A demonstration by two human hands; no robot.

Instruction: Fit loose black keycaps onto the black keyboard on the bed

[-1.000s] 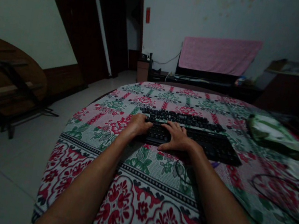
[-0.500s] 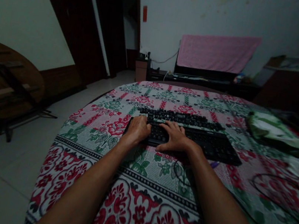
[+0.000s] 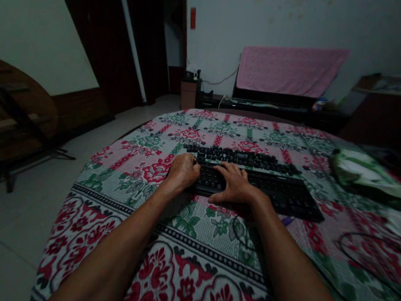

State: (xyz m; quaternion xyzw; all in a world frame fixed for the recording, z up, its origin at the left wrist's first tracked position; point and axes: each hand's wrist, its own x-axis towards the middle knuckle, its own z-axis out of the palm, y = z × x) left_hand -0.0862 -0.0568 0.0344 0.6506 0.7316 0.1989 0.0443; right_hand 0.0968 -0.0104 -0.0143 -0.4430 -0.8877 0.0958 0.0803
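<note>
A black keyboard (image 3: pixel 284 196) lies across the patterned tablecloth in front of me. My left hand (image 3: pixel 183 170) is curled closed over its left end, thumb against the bent fingers; whatever is between them is hidden. On the keys further right rests my right hand (image 3: pixel 232 183), fingers spread over the far edge and thumb apart near the front edge. Part of the keyboard is covered by both hands. Just behind it, loose black keycaps (image 3: pixel 244 157) lie in rough rows on the cloth.
A dark cable (image 3: pixel 372 236) loops over the right side of the table. A small purple object (image 3: pixel 287 221) lies by my right forearm. Further right are a green and white bag (image 3: pixel 366 173) and crumpled white tissue (image 3: pixel 400 223). A folded round table (image 3: pixel 11 107) leans at the left.
My left hand has shifted slightly left and up over the keyboard's left end. My right hand stays in place, spread on the keys.
</note>
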